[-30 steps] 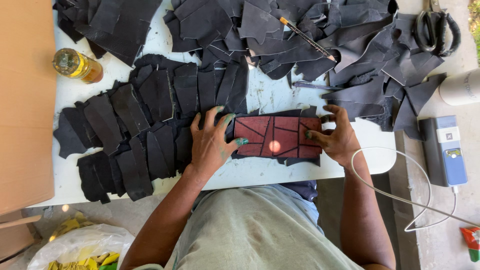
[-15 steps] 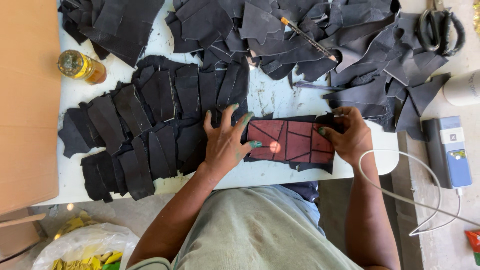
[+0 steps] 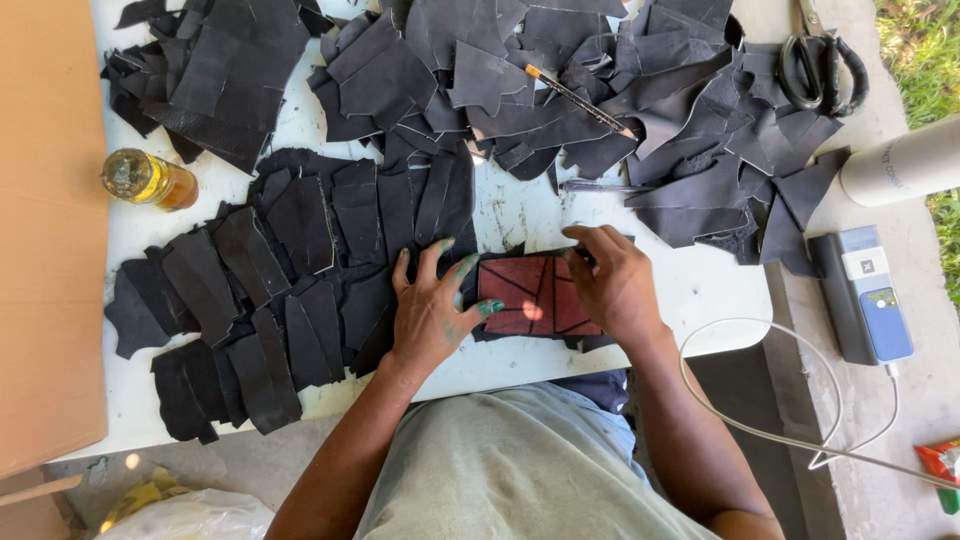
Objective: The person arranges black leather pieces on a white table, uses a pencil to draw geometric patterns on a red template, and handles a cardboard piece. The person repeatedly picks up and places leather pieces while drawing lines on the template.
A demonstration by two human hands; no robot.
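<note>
On the white table point(image 3: 520, 215), scuffed and paint-marked, a red-brown panel point(image 3: 535, 295) with dark crossing lines sits near the front edge, just in front of the person's torso. Left hand point(image 3: 432, 310): flat, fingers spread, green-stained tips, palm on the black pieces beside the panel, thumb tip touching the panel's left edge. Right hand point(image 3: 610, 285): fingers curled and close together, pressing on the panel's right end and top edge; can't tell if it pinches anything. Black leather offcuts point(image 3: 270, 270) are laid out in overlapping rows across the left half of the table, touching each other. Loose heap of the same black scraps point(image 3: 560, 80) covers the far side. A thin brush point(image 3: 580, 100) lies diagonally on top of that heap. Black-handled scissors point(image 3: 822, 70) rest at the far right corner on the scraps. Small glass bottle point(image 3: 148, 180) with yellow liquid lies on its side at the left, near the table edge. Cardboard sheet point(image 3: 45, 230) runs along the left side. Right of the table: concrete floor point(image 3: 930, 400), a grey-blue device point(image 3: 865, 295) with a white cable point(image 3: 760, 425) looping off it, a pale cylinder point(image 3: 900, 165), grass at the far corner. Lighting is daylight, with sun patches on the ground.
</note>
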